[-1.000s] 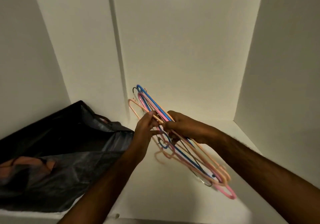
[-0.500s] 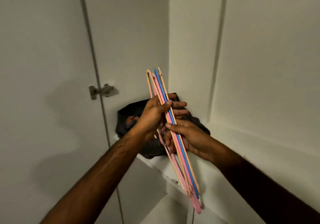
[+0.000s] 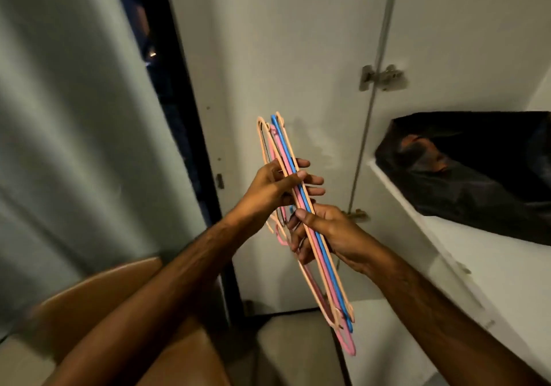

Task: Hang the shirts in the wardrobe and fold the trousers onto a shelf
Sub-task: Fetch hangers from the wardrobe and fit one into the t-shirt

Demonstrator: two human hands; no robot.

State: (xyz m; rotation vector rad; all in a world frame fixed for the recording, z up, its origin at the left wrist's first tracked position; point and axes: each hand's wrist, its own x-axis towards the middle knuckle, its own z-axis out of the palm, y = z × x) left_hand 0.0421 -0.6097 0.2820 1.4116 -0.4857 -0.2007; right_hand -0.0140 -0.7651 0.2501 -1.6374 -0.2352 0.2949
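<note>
Head view looks down on both hands closed around one bundle of plastic hangers (image 3: 301, 206). The left hand (image 3: 275, 189) grips the bundle in its upper half, thumb laid across the near face and fingers curled round the far side so that their tips show past the right edge. The right hand (image 3: 325, 233) holds it just below, touching or nearly touching the left, with the thumb on top and the fingers wrapped under. The hangers are stacked edge-on and run on a slant, their top ends above the left hand and their bottom ends well below the right hand. Peach, pink and blue bars lie side by side; a thin dark wire one seems to sit at the left edge, though blur makes that hard to confirm. Some hooks (image 3: 280, 230) poke out between the two hands on the left side.

Behind the hands stands a white wardrobe door (image 3: 283, 42), with a metal hinge (image 3: 381, 78) above and to the right of them. Right of the hands a white shelf (image 3: 447, 251) juts forward, and on it lies a black bag (image 3: 477, 183), open, with something brownish inside that I cannot make out. Left of the hands is a dark gap (image 3: 167, 87), and beyond it a pale, blurred surface (image 3: 74, 117). Below the left forearm sits a brown cardboard box (image 3: 98, 290).
</note>
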